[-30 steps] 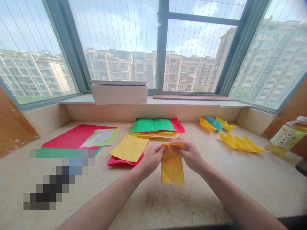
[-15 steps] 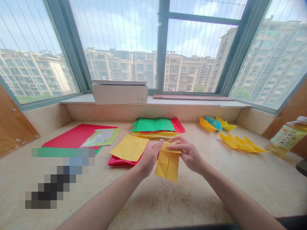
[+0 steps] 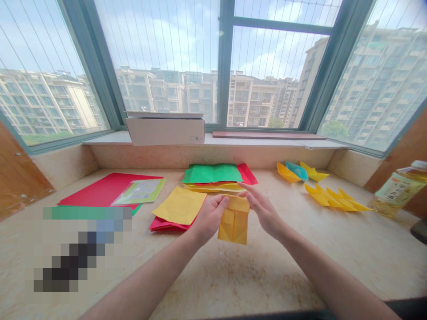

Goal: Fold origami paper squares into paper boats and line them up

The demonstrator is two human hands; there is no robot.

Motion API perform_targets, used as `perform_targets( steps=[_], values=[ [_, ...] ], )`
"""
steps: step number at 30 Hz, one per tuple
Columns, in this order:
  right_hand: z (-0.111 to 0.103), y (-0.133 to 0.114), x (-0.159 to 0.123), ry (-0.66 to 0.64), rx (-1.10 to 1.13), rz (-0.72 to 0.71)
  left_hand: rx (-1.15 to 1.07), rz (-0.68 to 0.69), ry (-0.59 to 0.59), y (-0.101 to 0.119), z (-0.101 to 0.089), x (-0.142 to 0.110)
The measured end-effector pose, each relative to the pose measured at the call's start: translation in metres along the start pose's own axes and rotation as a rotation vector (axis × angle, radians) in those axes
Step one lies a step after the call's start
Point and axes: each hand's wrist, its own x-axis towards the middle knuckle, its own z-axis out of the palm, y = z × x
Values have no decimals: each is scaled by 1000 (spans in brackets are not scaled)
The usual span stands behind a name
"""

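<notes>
Between my hands hangs a small sheet of folded yellow paper (image 3: 232, 224), its top turned over in a band and a slit running down its middle. My left hand (image 3: 211, 216) pinches its upper left corner, thumb in front. At the upper right edge, my right hand (image 3: 265, 212) grips it between thumb and fingers, with the index finger stretched away. Left of the folded paper lies a stack of yellow and red sheets (image 3: 180, 205). Behind it rests a pile of creased green, red and yellow paper (image 3: 213, 174).
Several folded paper boats (image 3: 292, 171) and yellow folded shapes (image 3: 333, 198) stand on the right, near a bottle (image 3: 400, 186). Red sheets (image 3: 96, 189) with a clear packet (image 3: 142, 191) lie left. A white box (image 3: 167, 130) sits on the sill. A blurred patch hides the lower left.
The top band of the yellow paper now lies flatter against the sheet. My right fingers have moved off its front to the right edge, and the paper has risen slightly.
</notes>
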Motion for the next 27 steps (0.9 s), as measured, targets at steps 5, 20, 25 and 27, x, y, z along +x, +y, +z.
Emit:
perform_targets(
  steps=[5, 20, 25, 27],
  values=[
    [2, 4, 3, 17, -14, 108, 16, 35, -1, 1, 1, 1],
    [-1, 6, 4, -3, -87, 51, 287, 80, 33, 2, -4, 0],
    [-1, 4, 5, 9, -34, 83, 279, 111, 55, -1, -6, 3],
    [-1, 5, 4, 39, -52, 62, 290, 122, 49, 0, -5, 2]
  ],
)
